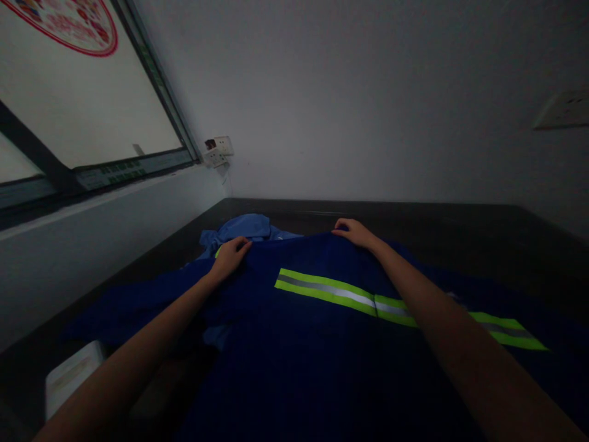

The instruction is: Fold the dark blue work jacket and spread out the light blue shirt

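A dark blue work jacket [294,344] with yellow-green and silver reflective bands is spread over the dark table in front of me. My left hand [231,256] pinches its far edge on the left. Further right along that same edge, my right hand [353,232] grips the fabric between thumb and fingers. Between the two hands the edge is raised and fairly straight. Behind my left hand lies a crumpled lighter blue garment [246,227], partly covered by the jacket. Part of the jacket's right side is hidden by my right forearm.
A white box-like object [73,374] stands at the lower left, near my left forearm. The dark tabletop [442,224] meets a pale wall. Sockets [218,152] sit in the left corner beside the window, and another socket [564,110] is on the right wall.
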{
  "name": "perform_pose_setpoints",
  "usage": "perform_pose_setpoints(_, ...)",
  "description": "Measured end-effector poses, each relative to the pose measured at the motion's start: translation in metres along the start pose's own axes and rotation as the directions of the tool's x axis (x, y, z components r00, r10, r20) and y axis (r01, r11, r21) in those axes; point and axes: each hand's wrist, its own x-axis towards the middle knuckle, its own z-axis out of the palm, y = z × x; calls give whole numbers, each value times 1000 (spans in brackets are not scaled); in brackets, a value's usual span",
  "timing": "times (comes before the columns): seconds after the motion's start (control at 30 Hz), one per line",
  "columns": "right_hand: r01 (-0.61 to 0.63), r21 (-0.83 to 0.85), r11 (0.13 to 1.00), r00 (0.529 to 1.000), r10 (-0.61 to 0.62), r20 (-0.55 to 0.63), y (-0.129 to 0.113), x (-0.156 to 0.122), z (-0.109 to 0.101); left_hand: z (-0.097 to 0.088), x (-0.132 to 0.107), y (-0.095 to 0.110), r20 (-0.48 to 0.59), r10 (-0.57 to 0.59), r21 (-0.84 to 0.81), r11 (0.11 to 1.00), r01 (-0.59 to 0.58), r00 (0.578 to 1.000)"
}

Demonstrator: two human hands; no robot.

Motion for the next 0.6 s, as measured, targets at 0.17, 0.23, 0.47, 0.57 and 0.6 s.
perform_pose_setpoints(0.17, -60, -49, 997, 992, 54, -113, -6, -12, 32, 19, 4, -1, 150, -30, 300, 954, -16, 988)
perform_pose_setpoints(0.23, -114, -79, 990, 978, 98, -186, -8, -16, 38, 21, 5, 5, 132, -11, 330, 943, -34, 991)
perform_pose_setpoints(0.47, -241, -146, 959, 927, 184, -326, -28, -33, 23, 31, -7, 72, 154, 369, 139, 910, -390, 916)
perform_pose_setpoints(0.57, -200, -203, 959, 960, 149, -238, -42, -53, 34, 57, -14, 96, 241, 447, 30, 884, -467, 861)
perform_pose_setpoints(0.6, -182, -220, 959, 969, 136, -206, -45, -60, 40, 67, -16, 100, 270, 438, 32, 886, -463, 857)
